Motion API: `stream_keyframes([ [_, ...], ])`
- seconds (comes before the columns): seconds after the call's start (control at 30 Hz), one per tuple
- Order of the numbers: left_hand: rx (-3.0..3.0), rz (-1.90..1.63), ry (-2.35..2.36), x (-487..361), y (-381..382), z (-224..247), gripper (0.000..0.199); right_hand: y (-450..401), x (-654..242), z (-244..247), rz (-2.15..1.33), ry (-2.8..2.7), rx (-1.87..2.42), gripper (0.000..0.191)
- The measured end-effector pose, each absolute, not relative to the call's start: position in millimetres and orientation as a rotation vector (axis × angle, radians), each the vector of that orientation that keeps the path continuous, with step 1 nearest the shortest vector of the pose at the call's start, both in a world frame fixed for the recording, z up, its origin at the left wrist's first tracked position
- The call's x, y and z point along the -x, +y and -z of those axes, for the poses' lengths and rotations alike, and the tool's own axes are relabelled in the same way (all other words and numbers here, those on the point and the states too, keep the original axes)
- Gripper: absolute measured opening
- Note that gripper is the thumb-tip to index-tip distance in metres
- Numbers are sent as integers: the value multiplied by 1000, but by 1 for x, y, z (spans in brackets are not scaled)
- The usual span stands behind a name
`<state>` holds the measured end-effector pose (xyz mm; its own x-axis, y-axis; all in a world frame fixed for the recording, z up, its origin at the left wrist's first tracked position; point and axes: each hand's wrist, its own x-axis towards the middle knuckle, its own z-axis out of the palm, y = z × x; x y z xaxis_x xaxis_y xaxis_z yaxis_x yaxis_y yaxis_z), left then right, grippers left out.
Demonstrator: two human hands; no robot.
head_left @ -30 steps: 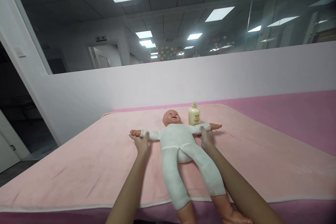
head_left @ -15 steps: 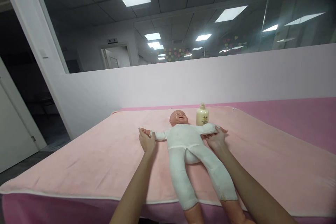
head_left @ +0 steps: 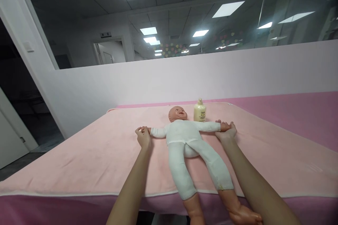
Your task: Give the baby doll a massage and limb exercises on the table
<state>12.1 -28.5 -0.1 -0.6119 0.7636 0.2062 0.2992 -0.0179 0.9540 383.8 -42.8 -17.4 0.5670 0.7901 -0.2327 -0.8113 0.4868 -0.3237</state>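
Comprising one doll (head_left: pixel 182 132), face up on a pink blanket (head_left: pixel 92 161), torso at the middle of the cloth, lower legs reaching past its front edge. Hands, two, both in use: left hand (head_left: pixel 144 139) with fingers curled about one doll hand (head_left: pixel 146 129); right hand (head_left: pixel 227 133), palm up, holding the other doll hand (head_left: pixel 224 127) between thumb and fingers. Firmness of either grip: cannot be told. Done, as it stands: both doll arms spread wide to the sides, each held at its end. Not done: neither doll hand let go; white suit (head_left: pixel 179 135) on the body, sleeves down to the wrists. Apart from the handling: one pale yellow pump bottle (head_left: pixel 200 112), upright beside the doll's head, touched by neither hand. How much of the handling remains: not readable from these poses. Hidden or cut off: the doll's back; the palm side of the left hand; the base of the bottle, behind the doll's arm; one foot, cropped by the lower edge. Hard to make out: small print on the bottle; the interior of the dark doorway (head_left: pixel 18 77); objects behind the reflections in the glass panel (head_left: pixel 179 24).
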Motion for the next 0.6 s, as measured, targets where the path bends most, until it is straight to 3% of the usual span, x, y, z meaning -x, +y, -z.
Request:
stream_keyframes([
  [0.23, -1128, -1714, 1834, -4, -25, 6, 29, -40, -377, 22, -973, -44, 624, 14],
  [0.47, -1117, -1735, 1757, -3, -26, 4, 35, -46, -366, 14, -1110, -186, 705, 3],
  [0.6, -1122, -1734, 1740, -3, -25, 5, 38, -48, -369, 13, -1127, -143, 668, 11],
])
